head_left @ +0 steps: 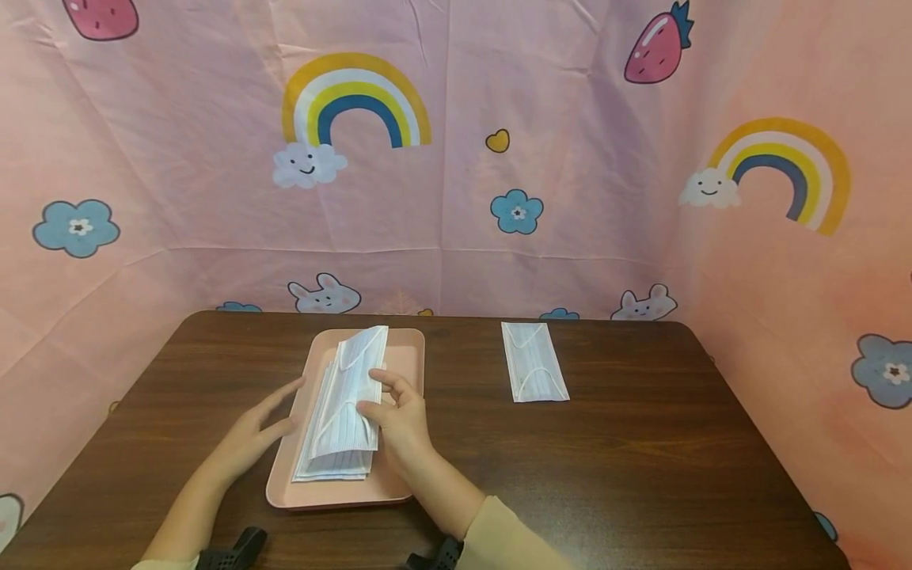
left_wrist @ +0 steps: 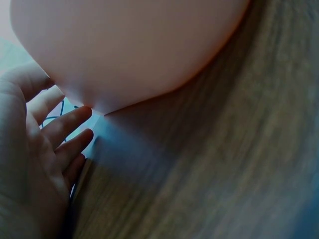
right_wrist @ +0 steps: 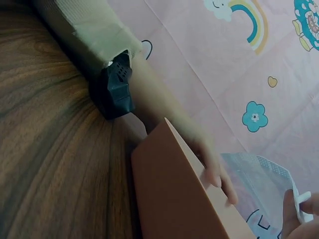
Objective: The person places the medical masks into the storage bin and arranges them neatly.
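Observation:
My right hand (head_left: 402,419) pinches the right edge of a pale blue pleated face mask (head_left: 349,396) with white ear loops. This mask is tilted up above a small pile of masks (head_left: 335,467) lying in a pink tray (head_left: 288,495). In the right wrist view, thumb and finger of the right hand (right_wrist: 301,219) hold the mask's edge (right_wrist: 259,181). My left hand (head_left: 249,435) rests at the tray's left rim, its fingers extended. The left wrist view shows the left hand (left_wrist: 45,134) beside the tray's pink side (left_wrist: 129,50).
Another face mask (head_left: 536,362) lies flat by itself on the dark wooden table (head_left: 641,459), right of the tray. A pink patterned cloth (head_left: 570,198) hangs behind and around the table. Black wrist devices (head_left: 231,552) sit on both forearms.

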Tool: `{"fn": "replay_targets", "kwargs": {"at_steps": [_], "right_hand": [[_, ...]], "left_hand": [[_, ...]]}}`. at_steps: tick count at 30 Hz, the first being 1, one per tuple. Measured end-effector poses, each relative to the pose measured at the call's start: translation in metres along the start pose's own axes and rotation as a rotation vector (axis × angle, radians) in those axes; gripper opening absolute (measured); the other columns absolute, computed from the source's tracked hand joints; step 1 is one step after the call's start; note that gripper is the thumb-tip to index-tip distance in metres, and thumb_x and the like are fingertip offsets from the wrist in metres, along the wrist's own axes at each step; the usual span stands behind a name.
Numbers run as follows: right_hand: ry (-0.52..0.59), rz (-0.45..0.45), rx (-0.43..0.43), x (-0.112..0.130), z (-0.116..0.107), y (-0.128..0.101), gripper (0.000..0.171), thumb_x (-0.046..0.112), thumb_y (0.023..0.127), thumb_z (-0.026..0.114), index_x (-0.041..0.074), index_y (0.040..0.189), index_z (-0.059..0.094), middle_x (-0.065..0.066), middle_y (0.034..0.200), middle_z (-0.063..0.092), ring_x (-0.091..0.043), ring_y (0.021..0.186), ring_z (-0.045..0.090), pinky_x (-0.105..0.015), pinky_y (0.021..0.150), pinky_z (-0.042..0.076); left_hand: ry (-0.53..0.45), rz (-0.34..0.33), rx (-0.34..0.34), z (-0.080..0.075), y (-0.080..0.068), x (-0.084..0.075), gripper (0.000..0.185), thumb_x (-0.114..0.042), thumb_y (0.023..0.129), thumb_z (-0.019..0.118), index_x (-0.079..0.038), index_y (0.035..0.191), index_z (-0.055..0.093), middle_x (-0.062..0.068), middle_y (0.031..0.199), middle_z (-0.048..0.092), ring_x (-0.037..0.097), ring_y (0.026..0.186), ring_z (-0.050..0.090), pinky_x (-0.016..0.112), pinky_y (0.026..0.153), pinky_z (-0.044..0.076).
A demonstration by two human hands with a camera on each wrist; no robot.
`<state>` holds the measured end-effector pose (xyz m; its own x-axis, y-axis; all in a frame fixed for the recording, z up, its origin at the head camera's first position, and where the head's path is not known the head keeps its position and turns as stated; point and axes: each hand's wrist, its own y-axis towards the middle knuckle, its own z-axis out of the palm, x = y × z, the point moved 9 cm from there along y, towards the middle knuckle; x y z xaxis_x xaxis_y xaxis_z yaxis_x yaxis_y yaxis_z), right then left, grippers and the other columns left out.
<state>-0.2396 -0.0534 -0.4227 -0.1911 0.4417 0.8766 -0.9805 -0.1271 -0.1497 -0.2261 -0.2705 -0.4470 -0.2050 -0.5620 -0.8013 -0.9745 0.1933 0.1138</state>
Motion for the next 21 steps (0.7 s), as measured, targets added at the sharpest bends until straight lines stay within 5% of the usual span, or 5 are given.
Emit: {"fn": "replay_targets", "kwargs": {"at_steps": [14, 21], "right_hand": [[-0.156, 0.026, -0.128, -0.014, 0.004, 0.004, 0.045, -0.019, 0.070, 0.069, 0.011, 0.103, 0.070, -0.006, 0.103, 0.054, -0.018, 0.086, 0.059, -0.030, 0.073, 0.053], [-0.253, 0.036, -0.147, -0.018, 0.001, 0.004, 0.043, -0.015, 0.069, 0.071, 0.013, 0.102, 0.070, -0.003, 0.106, 0.051, -0.030, 0.114, 0.047, -0.042, 0.091, 0.047]], "left_hand": [[-0.008, 0.002, -0.005, -0.001, -0.001, -0.002, 0.059, -0.019, 0.093, 0.061, -0.013, 0.147, 0.038, 0.027, 0.146, 0.035, 0.052, 0.131, 0.027, 0.073, 0.094, 0.023], [-0.007, 0.001, -0.003, 0.000, -0.001, 0.000, 0.060, -0.019, 0.093, 0.061, -0.012, 0.147, 0.038, 0.027, 0.146, 0.035, 0.052, 0.131, 0.026, 0.073, 0.095, 0.022]]}}
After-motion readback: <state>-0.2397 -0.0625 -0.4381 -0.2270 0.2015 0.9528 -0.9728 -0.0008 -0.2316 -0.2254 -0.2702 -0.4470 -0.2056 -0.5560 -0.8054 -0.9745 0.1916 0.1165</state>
